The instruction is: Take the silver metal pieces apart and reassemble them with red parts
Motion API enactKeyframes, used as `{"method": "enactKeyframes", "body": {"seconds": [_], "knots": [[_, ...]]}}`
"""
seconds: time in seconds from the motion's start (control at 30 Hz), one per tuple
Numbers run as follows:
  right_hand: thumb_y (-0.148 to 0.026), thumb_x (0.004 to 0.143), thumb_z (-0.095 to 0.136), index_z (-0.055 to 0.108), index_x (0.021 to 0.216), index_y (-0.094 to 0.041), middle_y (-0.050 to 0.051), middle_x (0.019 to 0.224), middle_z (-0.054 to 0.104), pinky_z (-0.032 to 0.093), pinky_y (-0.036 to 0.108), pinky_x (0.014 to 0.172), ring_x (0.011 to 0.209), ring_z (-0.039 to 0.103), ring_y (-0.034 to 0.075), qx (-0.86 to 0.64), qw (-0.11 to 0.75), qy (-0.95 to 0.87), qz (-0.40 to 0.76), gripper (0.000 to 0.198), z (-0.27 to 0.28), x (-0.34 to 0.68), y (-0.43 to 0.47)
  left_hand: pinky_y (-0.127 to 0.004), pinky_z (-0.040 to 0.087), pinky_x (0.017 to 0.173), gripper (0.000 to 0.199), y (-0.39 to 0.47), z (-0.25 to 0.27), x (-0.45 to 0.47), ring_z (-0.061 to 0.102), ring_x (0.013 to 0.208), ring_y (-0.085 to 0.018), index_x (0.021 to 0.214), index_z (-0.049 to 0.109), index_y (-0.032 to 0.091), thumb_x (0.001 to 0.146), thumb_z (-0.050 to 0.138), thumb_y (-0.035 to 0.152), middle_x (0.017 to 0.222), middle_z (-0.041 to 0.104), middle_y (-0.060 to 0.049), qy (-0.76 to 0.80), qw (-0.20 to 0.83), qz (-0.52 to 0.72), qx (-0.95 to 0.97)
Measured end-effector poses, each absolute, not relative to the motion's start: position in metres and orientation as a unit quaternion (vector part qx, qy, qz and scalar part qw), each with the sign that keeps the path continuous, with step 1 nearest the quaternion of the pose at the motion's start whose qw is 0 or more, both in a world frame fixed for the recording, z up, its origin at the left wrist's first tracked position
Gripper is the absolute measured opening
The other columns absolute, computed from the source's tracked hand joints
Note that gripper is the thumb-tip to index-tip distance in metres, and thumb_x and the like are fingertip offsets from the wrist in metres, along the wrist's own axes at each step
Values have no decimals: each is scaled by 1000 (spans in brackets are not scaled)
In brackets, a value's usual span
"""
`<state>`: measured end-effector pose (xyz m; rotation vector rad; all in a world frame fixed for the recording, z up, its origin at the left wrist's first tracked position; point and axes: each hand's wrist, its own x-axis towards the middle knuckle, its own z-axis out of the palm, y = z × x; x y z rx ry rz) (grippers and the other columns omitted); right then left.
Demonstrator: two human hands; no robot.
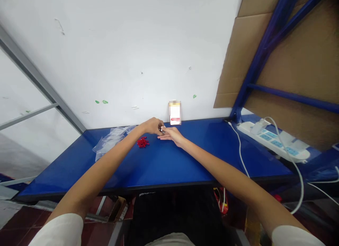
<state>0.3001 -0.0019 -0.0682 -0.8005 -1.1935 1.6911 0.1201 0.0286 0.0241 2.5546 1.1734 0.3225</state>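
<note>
Well, from the head view: clear plastic bags (pixel 109 142) just left of the pile of small red pieces (pixel 143 142), heaped loosely over one another, contents too hazy to tell. Beyond the pile and to its right, a small upright box (pixel 175 113), white-fronted with a red patch, upper part blurred into squares, inside not visible. Far right of the pile, a long white power strip (pixel 271 140) with blue sockets and a plug (pixel 261 126) seated in it.

Just beyond the pile and slightly right, a dark shiny ring (pixel 161 129), between both hands. Left hand (pixel 153 125) back upward, wrist bent, fingers curled narrowly on the ring. Right hand (pixel 174 135) reaching in from the pile's right, fingers extended leftward, thumb next to the ring; whether gripping, impossible to tell. Both forearms stretched far forward.

Under the pile, a smooth, glossy blue tabletop (pixel 164 168); behind it, a white wall (pixel 132 45), scuffed and flecked with green. To the pile's upper right, creased brown cardboard (pixel 230 69) beside a blue frame (pixel 259 52).
</note>
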Motion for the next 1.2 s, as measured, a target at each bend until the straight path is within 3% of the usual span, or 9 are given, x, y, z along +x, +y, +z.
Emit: {"method": "enactKeyframes", "body": {"seconds": [0.13,0.33,0.5,0.6,0.7,0.87,1.07,1.2], "knots": [[-31,99,80,76,102,-10,16,94,83,71,32,84,86,84,25,-355,438,-492,663,21,-69,299,0,-29,38,61,27,35,21,128,57,59,-17,82,79,22,56,85,27,68,72,-1,399,115,87,905],[-26,98,80,75,93,-14,15,89,83,71,35,82,80,83,24,-368,456,-504,634,15,-76,295,3,-30,40,58,22,44,19,136,49,48,-16,61,70,25,47,84,17,48,55,4,399,141,88,902],[-27,101,78,72,96,-14,14,91,82,69,37,88,83,83,24,-349,489,-475,643,14,-74,295,3,-30,41,64,22,42,24,136,56,58,-19,76,76,26,56,77,15,61,65,-1,384,100,113,911],[-39,106,70,72,106,-15,14,97,83,67,41,95,90,83,25,-299,496,-450,680,24,-69,301,5,-30,43,70,23,36,29,131,60,63,-19,87,80,24,65,77,21,71,72,-2,360,112,136,916],[-52,110,57,72,114,-16,14,100,82,65,44,99,93,82,26,-263,479,-437,714,39,-65,307,8,-29,49,77,36,28,25,122,68,75,-20,109,82,23,74,79,29,88,79,-3,362,138,183,904],[-50,109,61,74,116,-12,17,105,82,63,42,104,98,81,26,-255,417,-455,744,40,-65,313,11,-31,55,95,55,18,4,107,76,102,-24,133,76,20,81,80,37,112,82,-6,381,185,244,872],[-47,104,73,75,116,-14,15,113,81,61,42,108,108,81,26,-210,351,-486,772,35,-60,325,10,-33,54,104,58,9,9,103,75,109,-25,137,76,23,82,84,41,122,81,-6,356,190,251,880],[-45,99,80,78,115,-14,16,112,82,62,43,107,107,81,27,-210,360,-504,756,35,-60,328,8,-36,54,107,62,0,12,104,75,113,-28,138,76,23,81,86,44,125,81,-6,350,198,249,881]]}}
